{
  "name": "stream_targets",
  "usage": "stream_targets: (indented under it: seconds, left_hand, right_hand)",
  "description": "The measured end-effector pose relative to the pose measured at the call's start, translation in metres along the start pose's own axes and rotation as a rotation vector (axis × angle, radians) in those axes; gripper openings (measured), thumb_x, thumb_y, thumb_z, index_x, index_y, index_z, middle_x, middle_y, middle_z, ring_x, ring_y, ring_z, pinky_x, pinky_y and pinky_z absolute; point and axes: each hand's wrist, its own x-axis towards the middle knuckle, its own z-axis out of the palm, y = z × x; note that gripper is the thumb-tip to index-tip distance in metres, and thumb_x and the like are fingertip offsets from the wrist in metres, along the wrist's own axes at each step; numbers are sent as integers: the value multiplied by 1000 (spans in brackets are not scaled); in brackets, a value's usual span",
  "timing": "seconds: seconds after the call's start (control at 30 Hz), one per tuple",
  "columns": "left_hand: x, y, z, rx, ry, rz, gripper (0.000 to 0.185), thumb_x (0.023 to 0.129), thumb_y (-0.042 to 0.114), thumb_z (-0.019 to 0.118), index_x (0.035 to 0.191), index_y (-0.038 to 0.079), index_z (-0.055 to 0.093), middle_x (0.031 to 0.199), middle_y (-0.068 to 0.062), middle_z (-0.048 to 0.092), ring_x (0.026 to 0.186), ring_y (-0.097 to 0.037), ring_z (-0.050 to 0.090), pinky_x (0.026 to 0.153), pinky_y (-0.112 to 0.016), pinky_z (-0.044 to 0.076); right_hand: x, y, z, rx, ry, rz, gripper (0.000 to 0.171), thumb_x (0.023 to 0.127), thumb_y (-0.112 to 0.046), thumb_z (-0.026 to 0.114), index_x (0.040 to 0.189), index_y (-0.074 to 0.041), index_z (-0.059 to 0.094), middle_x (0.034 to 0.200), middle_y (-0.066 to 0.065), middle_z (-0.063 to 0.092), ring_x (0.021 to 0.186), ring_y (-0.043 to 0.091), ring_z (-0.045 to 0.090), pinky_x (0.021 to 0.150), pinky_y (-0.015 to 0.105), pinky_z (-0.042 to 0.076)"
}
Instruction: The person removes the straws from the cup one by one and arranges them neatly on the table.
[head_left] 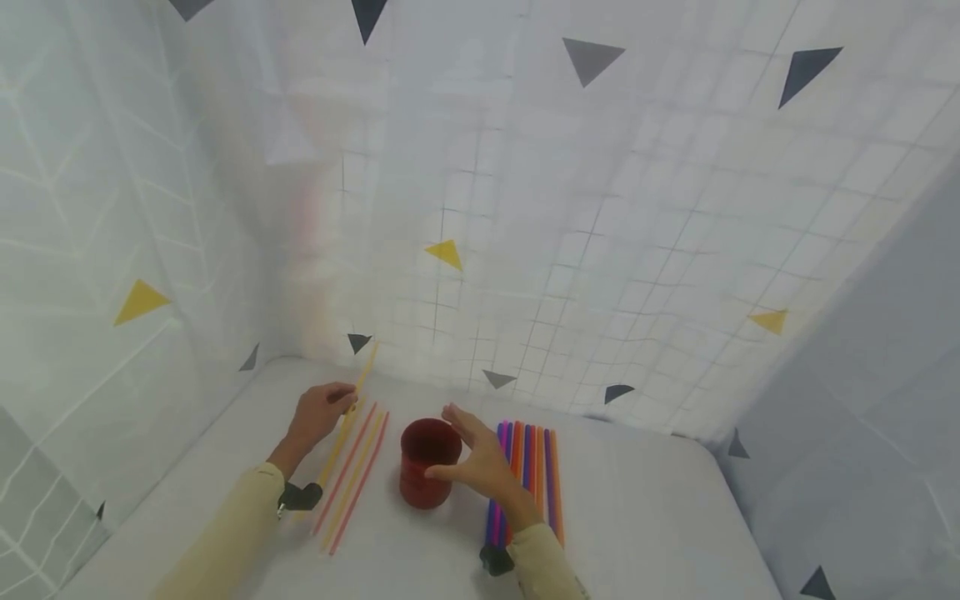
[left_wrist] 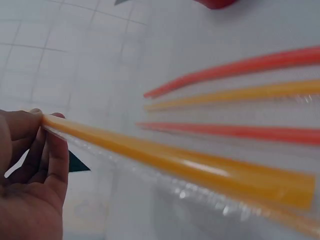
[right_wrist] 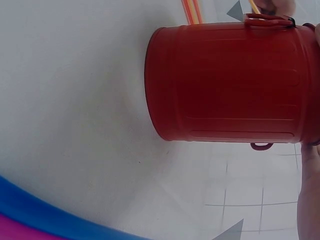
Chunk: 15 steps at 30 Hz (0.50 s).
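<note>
My left hand (head_left: 321, 412) pinches a yellow straw (left_wrist: 175, 160) between thumb and fingertips, lifting it at a slant. Another yellow straw (left_wrist: 295, 220) runs just under it in the left wrist view. Beside them on the table lie a yellow straw (left_wrist: 240, 97) and two red straws (left_wrist: 230, 129). A red metal bin-shaped cup (right_wrist: 230, 85) with small side handles stands upright between the hands. My right hand (head_left: 480, 462) spans its rim, thumb at the near side and fingers at the far side. In the right wrist view most of this hand falls outside the picture.
To the right, partly under the right forearm, lies a row of thicker straws (head_left: 555, 483) in blue, magenta, red, purple and orange. The white-covered table (head_left: 645, 517) meets a patterned curtain (head_left: 570, 292) at the back. Black wrist cameras (head_left: 300, 497) sit on both wrists.
</note>
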Motion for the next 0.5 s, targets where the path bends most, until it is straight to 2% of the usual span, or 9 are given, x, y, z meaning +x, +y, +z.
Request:
stream_targets:
  seconds: [0.13,0.27,0.37,0.5]
  left_hand:
    - [-1,-15,-2,30,-10,-36,27,96,18,62,115,0,68,95,-9,72,83,-20,67,71,-36,53]
    - [-3,-30,-1,38,-12,-45,27,95,17,63,112,-2,69,93,-11,72,81,-21,67,71,-37,54]
    - [-5,-41,1,39,-28,-50,27,95,16,63,110,-4,69,92,-11,72,80,-22,68,71,-39,55]
    - [-9,-54,5,66,-45,-64,27,95,18,63,110,-3,69,94,-11,72,86,-25,68,79,-45,54]
  right_hand:
    - [6,15,0,-16,6,-8,100,70,-29,89,152,-29,31,148,-13,42,138,9,36,108,45,37]
    - [7,19,0,-17,2,-7,100,68,-37,90,150,-37,31,146,-19,42,136,4,37,108,41,38]
    - [6,20,0,-13,0,-6,100,67,-41,89,149,-39,32,145,-20,42,135,3,37,107,41,39]
    - [6,20,0,-17,4,-8,101,67,-42,89,150,-37,32,145,-20,43,136,4,38,107,43,39]
